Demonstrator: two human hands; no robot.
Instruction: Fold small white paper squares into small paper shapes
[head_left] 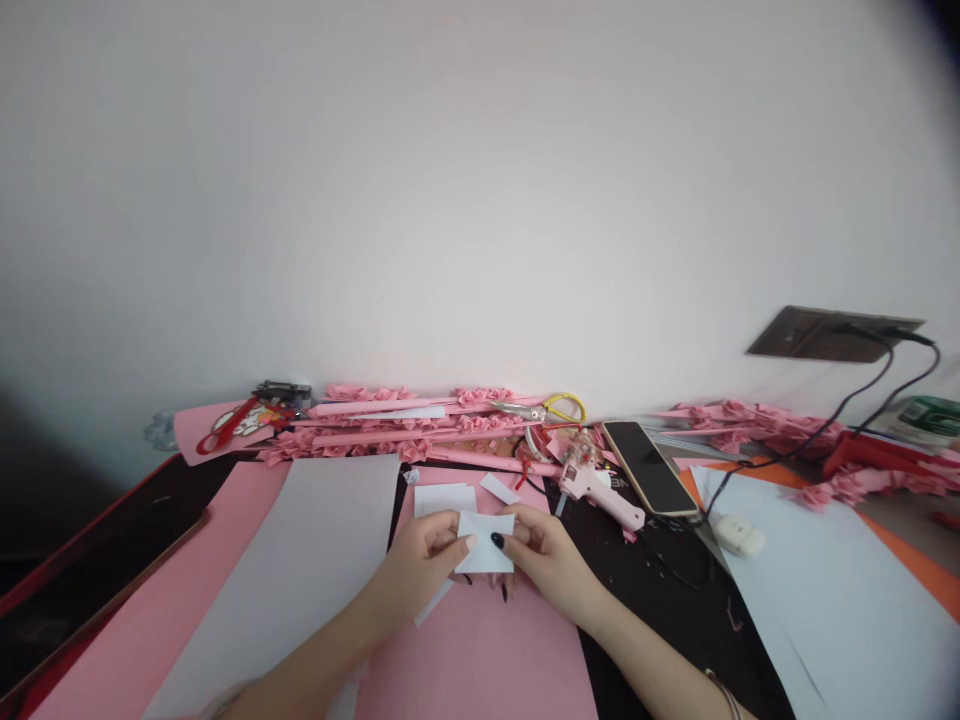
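Note:
A small piece of white paper (pixel 484 555) is held up between my two hands, above a pink sheet (pixel 480 660). My left hand (pixel 431 550) pinches its left side, thumb on the near face. On the right side, my right hand (pixel 544 555) grips it the same way, its dark-nailed thumb pressed on the paper. Some fingertips show below the paper's lower edge; the rest are hidden behind it. Just beyond my hands lie more cut white paper pieces (pixel 445 497) and a small white strip (pixel 500 489). Another white strip (pixel 433 603) sits under my left hand.
A pink glue gun (pixel 600 490), a phone (pixel 650 468) and yellow-handled scissors (pixel 551 410) lie beyond my right hand. Pink paper flower stems (pixel 420 430) line the wall. Large white sheets (pixel 300 560) flank the work area. Black cables (pixel 810 440) run from a wall socket (pixel 825 335).

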